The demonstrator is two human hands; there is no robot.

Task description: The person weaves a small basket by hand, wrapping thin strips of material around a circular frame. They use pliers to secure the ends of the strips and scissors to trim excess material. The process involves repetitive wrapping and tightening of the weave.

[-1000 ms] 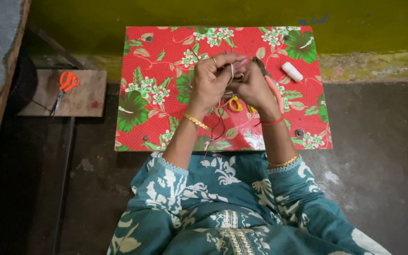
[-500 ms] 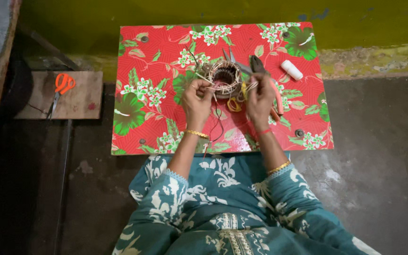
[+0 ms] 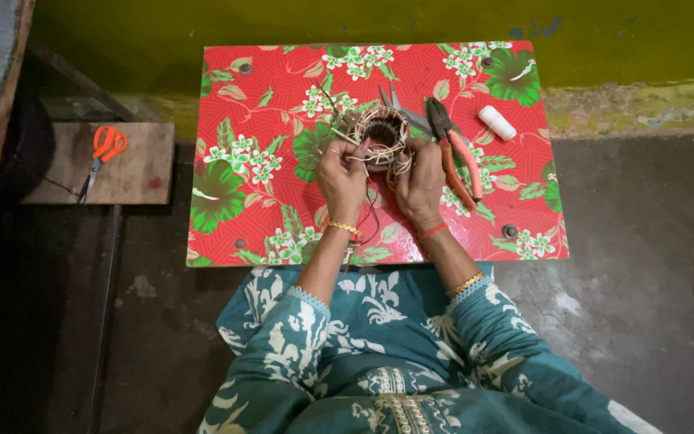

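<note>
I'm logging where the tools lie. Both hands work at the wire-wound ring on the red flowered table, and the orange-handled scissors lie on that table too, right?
Not quite. The head view shows the orange-handled scissors on a small wooden board left of the table. Both the left hand and right hand do work at the wire-wound ring.

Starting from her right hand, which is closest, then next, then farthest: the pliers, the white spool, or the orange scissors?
From the right hand:
1. Pliers, just to its right on the table.
2. White spool, farther right, near the table's back edge.
3. Orange scissors, far left on the wooden board.
</note>
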